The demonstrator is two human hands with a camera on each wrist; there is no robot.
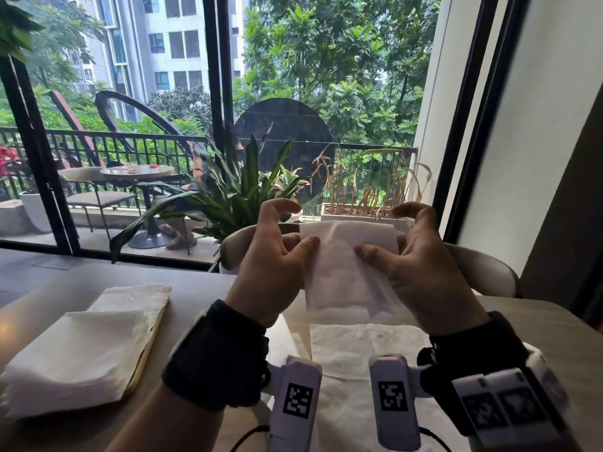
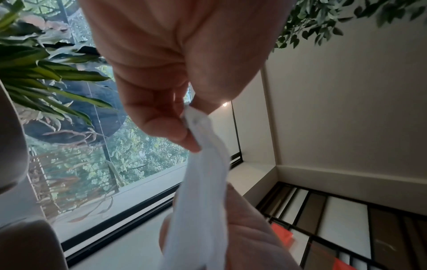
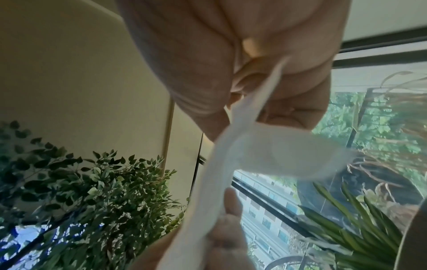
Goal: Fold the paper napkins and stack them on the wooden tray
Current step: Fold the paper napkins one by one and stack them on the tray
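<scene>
Both pinch: left hand point(image 1: 274, 256) and right hand point(image 1: 421, 265) hold a white napkin point(image 1: 346, 272) aloft, stacked napkins point(image 1: 85, 350) lying left, loose ones point(image 1: 352, 347) spread underneath.

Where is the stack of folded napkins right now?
In the head view, the folded napkins lie on the wooden tray at the table's left, left of the left hand.

A tall window with black frames point(image 1: 225, 60) looks onto a balcony. Outside stand a black railing point(image 1: 130, 138), a small round table point(image 1: 137, 172) with a chair point(image 1: 94, 194) beside it, green trees point(image 1: 326, 60) and a grey apartment building point(image 1: 169, 40). A leafy potted plant point(image 1: 238, 190) and a planter of dried stalks point(image 1: 365, 190) sit near the glass.
</scene>
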